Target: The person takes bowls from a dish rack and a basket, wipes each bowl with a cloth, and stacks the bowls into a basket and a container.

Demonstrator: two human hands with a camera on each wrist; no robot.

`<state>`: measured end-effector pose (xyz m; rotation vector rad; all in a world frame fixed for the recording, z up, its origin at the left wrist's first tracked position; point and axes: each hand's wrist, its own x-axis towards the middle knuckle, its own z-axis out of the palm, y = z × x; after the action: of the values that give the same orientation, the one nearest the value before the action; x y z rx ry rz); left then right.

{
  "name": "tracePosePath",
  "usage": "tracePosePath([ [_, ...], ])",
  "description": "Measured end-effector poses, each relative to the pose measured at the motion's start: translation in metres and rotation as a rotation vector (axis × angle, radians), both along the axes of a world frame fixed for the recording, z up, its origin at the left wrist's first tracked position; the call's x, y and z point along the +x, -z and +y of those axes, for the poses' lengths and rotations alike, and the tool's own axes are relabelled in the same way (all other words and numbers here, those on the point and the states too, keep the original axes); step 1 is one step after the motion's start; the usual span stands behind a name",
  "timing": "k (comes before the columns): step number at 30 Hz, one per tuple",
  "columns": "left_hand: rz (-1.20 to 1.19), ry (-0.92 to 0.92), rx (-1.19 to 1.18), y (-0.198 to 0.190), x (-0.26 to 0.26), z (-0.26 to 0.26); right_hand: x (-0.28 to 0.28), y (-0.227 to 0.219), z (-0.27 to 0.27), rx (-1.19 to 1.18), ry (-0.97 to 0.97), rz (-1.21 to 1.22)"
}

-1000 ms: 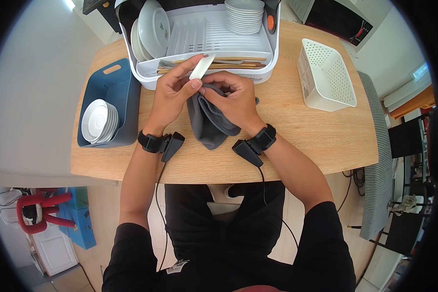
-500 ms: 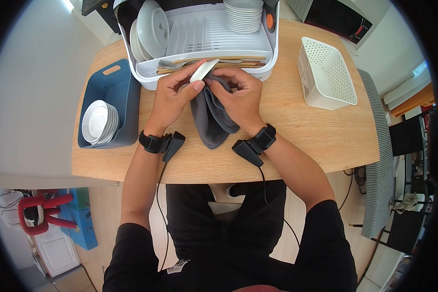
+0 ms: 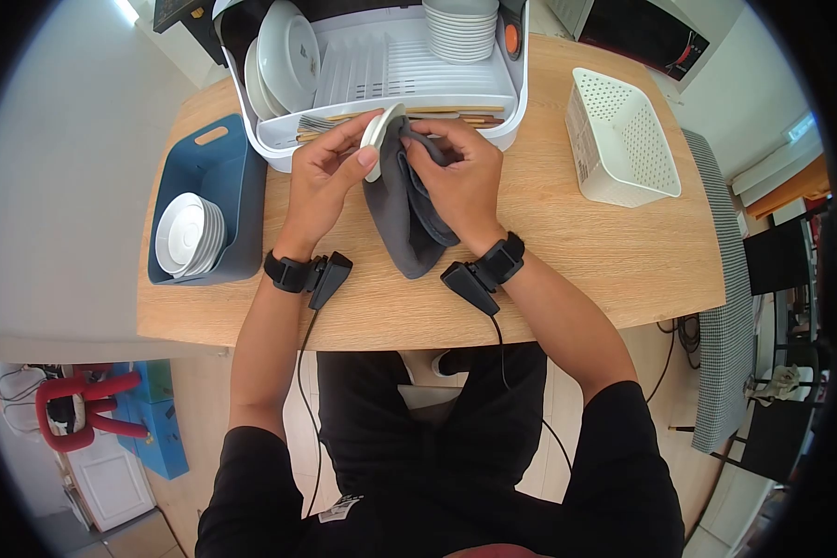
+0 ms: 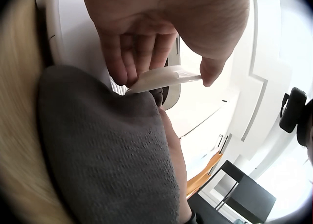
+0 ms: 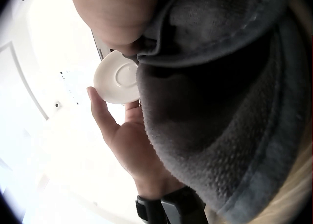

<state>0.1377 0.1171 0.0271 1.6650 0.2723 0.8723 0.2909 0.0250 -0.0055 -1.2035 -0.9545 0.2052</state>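
A small white saucer (image 3: 373, 147) is tilted on edge in my left hand (image 3: 324, 181), held by its rim between thumb and fingers. Its round inner ring shows in the right wrist view, where the saucer (image 5: 116, 80) faces the camera. My right hand (image 3: 465, 177) pinches a dark grey cloth (image 3: 402, 219) against the saucer's right side. The cloth hangs down toward the tabletop and fills much of the left wrist view, just below the saucer (image 4: 164, 77). Part of the saucer is hidden behind the cloth and fingers.
A white dish rack (image 3: 418, 79) with upright plates (image 3: 288, 56), a stack of small dishes (image 3: 460, 33) and chopsticks stands at the back. On the left, a blue bin (image 3: 242, 195) holds several white saucers (image 3: 181, 232). A white perforated basket (image 3: 623, 149) stands at the right.
The saucer has turned from lying slanted to standing more on edge, its face toward the right hand. The right hand and cloth have shifted slightly against it.
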Motion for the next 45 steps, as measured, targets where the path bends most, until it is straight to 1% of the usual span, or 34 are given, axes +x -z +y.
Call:
tracePosePath([
  [1,0.001,0.001,0.0,-0.0003,-0.0001,-0.0005,-0.0001,-0.0005,0.0,-0.009,0.022,-0.052],
  [4,0.036,-0.026,0.008,-0.0011,0.0002,-0.0017,-0.0003,-0.001,-0.0002,-0.011,0.007,-0.09],
  [8,0.0,-0.047,0.024,0.0001,0.0011,-0.0006,-0.0014,-0.0024,0.0004,-0.005,0.001,-0.153],
  [10,-0.023,-0.057,0.038,0.001,0.0016,0.0003,-0.0034,-0.0082,-0.0029,0.013,0.013,-0.253],
  [11,-0.033,-0.066,0.025,0.0017,0.0012,0.0015,-0.0028,-0.0081,-0.0034,0.013,0.014,-0.252],
  [13,-0.042,-0.075,0.013,0.0024,0.0005,0.0026,-0.0016,-0.0079,-0.0048,-0.046,-0.059,-0.273],
  [15,-0.075,-0.08,-0.038,0.0025,0.0001,0.003,-0.0012,-0.0041,-0.003,-0.044,-0.066,-0.287],
  [17,-0.081,-0.083,-0.043,0.0048,0.0003,0.0049,-0.0007,-0.0036,-0.0035,-0.042,-0.073,-0.302],
  [19,-0.088,-0.086,-0.047,0.0045,0.0007,0.0052,-0.0013,-0.0061,-0.006,-0.087,-0.135,-0.291],
  [20,-0.067,-0.102,-0.014,0.0031,0.0007,0.0044,-0.0013,-0.0051,-0.0054,-0.087,-0.134,-0.291],
  [22,-0.047,-0.117,0.018,0.0025,0.0005,0.0038,-0.0018,-0.0021,-0.0036,0.031,-0.169,-0.328],
  [23,-0.039,-0.102,0.006,0.0025,-0.0001,0.0042,-0.0021,-0.0024,-0.0039,0.031,-0.168,-0.328],
  [29,-0.05,-0.044,0.036,0.0014,0.0015,0.0023,-0.0034,-0.0045,-0.0046,0.148,-0.136,-0.343],
  [31,-0.05,-0.039,0.038,0.0001,0.0013,0.0001,-0.0037,-0.006,-0.0048,0.171,-0.07,-0.313],
  [32,-0.02,-0.044,0.042,-0.0009,0.0009,-0.0011,-0.0037,-0.0063,-0.0046,0.171,-0.073,-0.313],
  [34,0.009,-0.05,0.043,-0.0009,0.0,-0.0018,-0.0034,-0.0068,-0.0046,0.182,0.027,-0.286],
  [37,0.019,-0.04,0.068,-0.0001,-0.0006,-0.0004,-0.0015,-0.005,-0.0027,0.154,0.061,-0.244],
  [40,0.057,-0.061,0.033,-0.001,-0.0049,0.0026,-0.002,-0.0087,-0.004,0.116,0.064,-0.252],
  [45,0.009,-0.093,0.033,-0.003,-0.0025,-0.0002,-0.0007,-0.005,-0.0025,0.074,0.042,-0.226],
])
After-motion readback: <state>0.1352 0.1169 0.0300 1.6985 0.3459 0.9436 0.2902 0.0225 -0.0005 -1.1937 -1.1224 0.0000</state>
